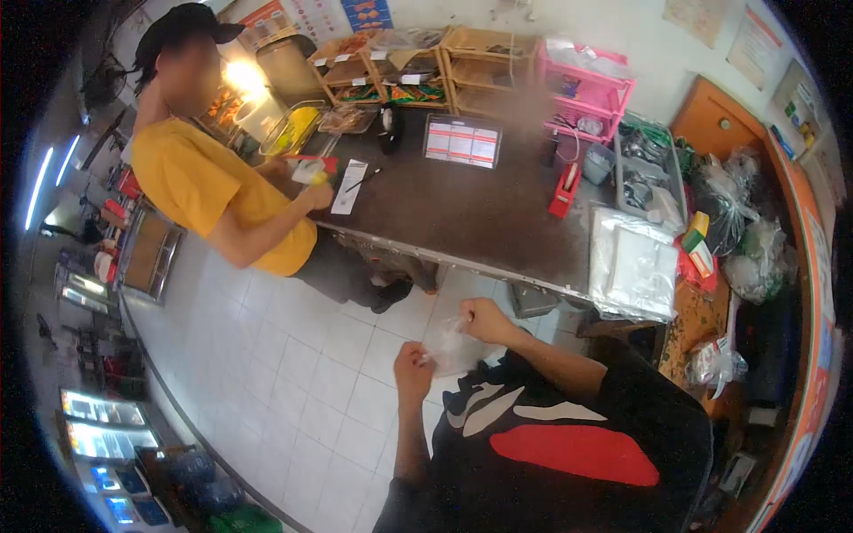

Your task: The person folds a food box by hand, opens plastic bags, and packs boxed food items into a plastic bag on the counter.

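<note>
Between my two hands, over the tiled floor and in front of my dark shirt, hangs a clear plastic bag (453, 348). My left hand (413, 369) pinches its lower left side. At its upper right, my right hand (484, 322) has its fingers closed on the bag's edge. The bag is thin and see-through, and I cannot make out anything inside it. Beyond my hands is the front edge of the dark table (400, 213). A stack of clear plastic bags (633, 266) lies on the table's near right corner.
A person in a yellow shirt (213, 178) stands at the table's left end, hands near a paper strip (349, 186). A red tape dispenser (565, 189), a sign (462, 140), grey baskets (653, 169), pink trays (586, 89) and wooden racks (480, 71) are on the table.
</note>
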`<state>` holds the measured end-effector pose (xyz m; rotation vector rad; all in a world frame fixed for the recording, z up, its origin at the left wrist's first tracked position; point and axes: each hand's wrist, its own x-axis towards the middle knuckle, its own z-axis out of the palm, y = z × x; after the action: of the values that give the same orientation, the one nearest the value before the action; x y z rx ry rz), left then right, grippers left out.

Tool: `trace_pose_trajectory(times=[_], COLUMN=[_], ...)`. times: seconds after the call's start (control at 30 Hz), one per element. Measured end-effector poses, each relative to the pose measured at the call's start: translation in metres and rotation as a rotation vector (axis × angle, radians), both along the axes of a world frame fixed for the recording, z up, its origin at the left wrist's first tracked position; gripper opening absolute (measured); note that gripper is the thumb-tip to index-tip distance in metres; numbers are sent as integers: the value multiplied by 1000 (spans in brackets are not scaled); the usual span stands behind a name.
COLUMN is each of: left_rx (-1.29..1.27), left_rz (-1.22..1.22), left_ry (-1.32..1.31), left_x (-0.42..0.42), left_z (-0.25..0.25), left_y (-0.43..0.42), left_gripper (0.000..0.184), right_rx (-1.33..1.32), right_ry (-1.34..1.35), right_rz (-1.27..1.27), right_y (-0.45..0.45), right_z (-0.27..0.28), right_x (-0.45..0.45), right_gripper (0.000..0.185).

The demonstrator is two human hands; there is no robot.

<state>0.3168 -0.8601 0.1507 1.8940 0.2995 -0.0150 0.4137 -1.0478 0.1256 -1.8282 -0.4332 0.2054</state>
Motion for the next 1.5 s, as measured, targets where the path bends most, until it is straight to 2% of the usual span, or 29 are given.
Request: trace_pose_trajectory(times=[0.1, 0.2, 0.3, 0.4, 0.47, 0.5, 0.53, 0.57, 0.6, 0.67, 0.7, 0.8, 0.83, 0.9, 0.97, 1.03, 1.13, 1.17, 1.23, 1.27, 1.3, 1.4, 1.5], left_rx=[-87, 176, -189, -688, -776, -1028, -1271, -1216, -985, -507, -58, 42, 109, 467, 581, 452, 40, 49, 149, 199, 136, 73, -10], left_rz=[342, 643, 816, 851, 628, 547, 452, 349, 392, 465, 437, 280, 267, 222, 178, 150, 366, 387, 259, 200, 227, 132, -68], left_ry=[-119, -278, -260, -390, -401, -334, -250, -158, -97, 5, 16, -173, -164, -401, -468, -373, -429, -481, -427, -407, -317, -182, 86], left_x=[-8, -18, -13, 13, 16, 14, 11, 3, 0, -10, -14, -12, -9, 5, 26, 43, 69, 75, 80, 85, 91, 100, 122], left_z=[-13, -37, -15, 13, 1, 2, 3, 12, 7, -9, -102, -59, -50, -6, 12, 15, -2, 18, 29, 31, 24, 32, 20], left_y=[6, 43, 29, 7, 15, 28, 42, 51, 44, 31, 71, 34, 22, -9, -24, -28, -7, -18, -28, -27, -20, -11, 25], left_gripper=[24, 24, 24, 19, 13, 13, 14, 15, 15, 17, 27, 49, 71, 67, 60, 49, 26, 16, 18, 19, 21, 20, 22], right_rx=[-129, -165, -225, -189, -180, -178, -203, -227, -253, -200, -151, -63, -41, -9, -35, -116, -434, -545, -753, -711, -667, -274, -13], right_ry=[-158, -99, -220, -249, -468, -589, -458, -318, -180, -197, -184, -146, -138, -151, -207, -315, -333, -308, -249, -317, -390, -262, -9], right_rz=[-291, -514, -479, -451, -301, -239, -314, -393, -467, -602, -655, -722, -721, -584, -446, -302, -167, -197, -235, -350, -464, -720, -680], right_y=[-16, -48, -51, -32, -26, -28, -34, -47, -58, -59, -53, -34, -25, -4, 14, 24, 5, 0, -6, -18, -30, -38, -19], right_z=[13, 37, 47, 43, 37, 35, 29, 17, 17, 24, 29, 37, 41, 47, 54, 66, 75, 63, 18, 5, 6, 18, 10], right_x=[8, 27, 25, 19, 10, 14, 22, 30, 36, 49, 51, 48, 50, 41, 25, 13, 15, 21, 41, 57, 77, 110, 140], right_gripper=[45, 43, 46, 46, 45, 44, 43, 41, 40, 41, 40, 37, 36, 32, 28, 25, 25, 25, 26, 27, 27, 28, 30])
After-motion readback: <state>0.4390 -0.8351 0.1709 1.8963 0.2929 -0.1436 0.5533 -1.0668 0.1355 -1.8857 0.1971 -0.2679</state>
